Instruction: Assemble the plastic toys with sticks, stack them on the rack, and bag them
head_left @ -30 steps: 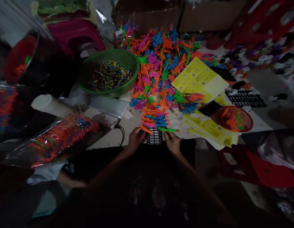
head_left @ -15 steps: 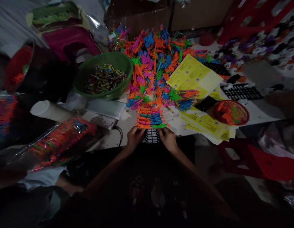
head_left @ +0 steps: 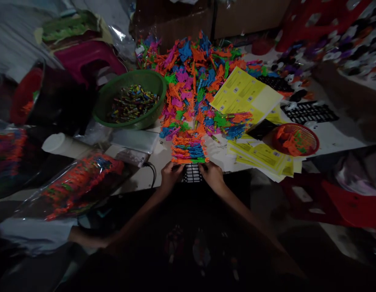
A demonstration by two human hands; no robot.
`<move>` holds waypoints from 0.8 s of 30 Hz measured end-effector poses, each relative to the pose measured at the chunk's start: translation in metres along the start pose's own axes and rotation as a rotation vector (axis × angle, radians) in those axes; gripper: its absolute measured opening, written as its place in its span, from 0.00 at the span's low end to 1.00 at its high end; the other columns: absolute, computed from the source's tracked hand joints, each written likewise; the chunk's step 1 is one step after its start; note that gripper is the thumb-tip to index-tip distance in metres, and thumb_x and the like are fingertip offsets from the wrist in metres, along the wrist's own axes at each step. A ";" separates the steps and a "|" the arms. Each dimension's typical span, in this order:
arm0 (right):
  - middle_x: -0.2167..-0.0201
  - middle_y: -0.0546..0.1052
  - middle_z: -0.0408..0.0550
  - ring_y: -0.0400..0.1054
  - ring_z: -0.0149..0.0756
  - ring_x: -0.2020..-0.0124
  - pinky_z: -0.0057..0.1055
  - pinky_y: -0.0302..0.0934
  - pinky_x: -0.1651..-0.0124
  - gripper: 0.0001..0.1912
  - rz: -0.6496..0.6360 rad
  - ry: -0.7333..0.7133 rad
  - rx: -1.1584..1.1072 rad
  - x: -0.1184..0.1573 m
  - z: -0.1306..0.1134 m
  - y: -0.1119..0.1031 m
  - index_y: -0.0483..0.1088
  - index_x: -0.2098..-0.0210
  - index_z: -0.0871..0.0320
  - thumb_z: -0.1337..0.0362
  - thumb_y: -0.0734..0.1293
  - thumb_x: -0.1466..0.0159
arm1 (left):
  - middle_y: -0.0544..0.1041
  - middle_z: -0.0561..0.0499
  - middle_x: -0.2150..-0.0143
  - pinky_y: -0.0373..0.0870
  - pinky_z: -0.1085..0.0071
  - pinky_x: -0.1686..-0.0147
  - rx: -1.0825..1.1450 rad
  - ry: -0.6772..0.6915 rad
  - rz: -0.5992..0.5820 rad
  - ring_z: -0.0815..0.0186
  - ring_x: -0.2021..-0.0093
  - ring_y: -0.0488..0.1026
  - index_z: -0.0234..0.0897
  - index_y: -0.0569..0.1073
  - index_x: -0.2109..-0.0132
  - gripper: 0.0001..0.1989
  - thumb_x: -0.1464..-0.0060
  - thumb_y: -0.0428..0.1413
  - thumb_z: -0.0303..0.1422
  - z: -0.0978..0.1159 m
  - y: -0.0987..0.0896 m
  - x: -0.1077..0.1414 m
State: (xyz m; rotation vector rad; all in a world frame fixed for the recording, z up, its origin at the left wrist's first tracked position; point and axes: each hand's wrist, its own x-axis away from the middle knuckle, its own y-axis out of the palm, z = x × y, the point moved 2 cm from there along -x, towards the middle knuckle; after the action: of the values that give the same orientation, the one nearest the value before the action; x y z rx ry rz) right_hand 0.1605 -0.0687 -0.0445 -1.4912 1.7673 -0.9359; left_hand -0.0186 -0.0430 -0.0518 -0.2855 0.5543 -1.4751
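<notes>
1. Black slotted tray (head_left: pixel 193 174) lies at the near edge of the surface (head_left: pixel 159 164), between the two hands; its nearest slots show bare, while packed rows of bright plastic figures (head_left: pixel 189 150) appear to cover its far part.
2. Left hand (head_left: pixel 170 175): fingers drawn narrow at the left end of the nearest row. Too dark to tell whether they pinch a figure or only press it.
3. Right hand (head_left: pixel 213 174): fingers likewise narrow at the row's right end, by a green figure (head_left: pixel 200 160); a firm grip cannot be made out.
4. The step in hand looks like seating or straightening that nearest row, one hand at each end.
5. Judging by the bare slots, the next move calls for freeing the fingers without dragging the row, then reaching for more figures from the loose pile (head_left: pixel 186 83) beyond, right of the green basin (head_left: pixel 155 115).
</notes>
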 end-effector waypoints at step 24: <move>0.61 0.76 0.52 0.71 0.40 0.61 0.28 0.61 0.61 0.18 -0.020 -0.041 0.110 -0.006 -0.004 0.007 0.68 0.53 0.58 0.59 0.56 0.38 | 0.75 0.48 0.69 0.66 0.72 0.65 -0.239 0.098 -0.137 0.67 0.68 0.71 0.36 0.73 0.67 0.10 0.51 0.54 0.38 0.000 0.006 -0.009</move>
State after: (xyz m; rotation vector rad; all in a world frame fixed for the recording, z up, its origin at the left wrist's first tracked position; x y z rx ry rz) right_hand 0.1542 -0.0616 -0.0485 -1.4507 1.6478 -0.9896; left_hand -0.0140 -0.0333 -0.0534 -0.4472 0.8057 -1.5618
